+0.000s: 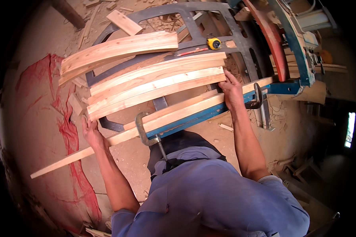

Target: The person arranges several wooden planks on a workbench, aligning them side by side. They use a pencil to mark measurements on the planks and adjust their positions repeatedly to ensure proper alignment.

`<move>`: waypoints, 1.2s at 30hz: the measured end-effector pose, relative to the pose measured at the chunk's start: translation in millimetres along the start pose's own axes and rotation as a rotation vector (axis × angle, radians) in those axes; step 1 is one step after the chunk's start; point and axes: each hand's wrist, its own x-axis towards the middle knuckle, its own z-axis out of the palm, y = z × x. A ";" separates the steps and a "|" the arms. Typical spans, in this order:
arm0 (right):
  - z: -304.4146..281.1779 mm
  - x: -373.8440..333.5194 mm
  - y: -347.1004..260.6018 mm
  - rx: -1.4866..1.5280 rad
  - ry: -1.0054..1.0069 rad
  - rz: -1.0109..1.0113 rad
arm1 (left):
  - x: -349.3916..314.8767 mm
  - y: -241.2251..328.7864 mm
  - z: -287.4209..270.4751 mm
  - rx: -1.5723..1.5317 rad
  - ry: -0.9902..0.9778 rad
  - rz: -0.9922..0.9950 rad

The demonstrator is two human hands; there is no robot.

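Observation:
Between my hands lies a pale wooden board [156,90], its near face toward me. My left hand [94,133] grips its left end, and my right hand [231,89] has its fingers curled at the right end. A second board [158,73] rests right behind it. Just in front of my body runs a long wooden strip [174,112], fixed along a blue metal bar [186,123]. One C-clamp [142,128] holds the strip near the middle, and a dark clamp [258,96] sits beyond my right wrist.
Farther off lies another thick board [120,53] on the grey slotted metal frame [162,8]. A yellow tape measure [214,43] and a red pencil [192,51] sit near it. Red cloth [69,136] covers floor at left. A red and blue metal frame [300,43] rises at right.

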 end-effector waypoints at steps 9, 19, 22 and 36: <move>10.9 -12.3 -6.7 -0.141 -0.084 -0.003 | -11.3 -2.1 8.8 0.121 -0.038 0.099; -8.2 -3.5 14.7 -0.603 -0.022 -0.177 | -17.8 8.0 21.1 0.170 -0.044 0.093; -6.7 -2.6 15.6 -0.617 -0.021 -0.187 | -16.8 8.3 18.3 0.185 -0.069 0.113; -5.2 8.7 -25.9 -0.491 -0.029 0.022 | 7.1 14.8 2.6 0.340 0.013 -0.015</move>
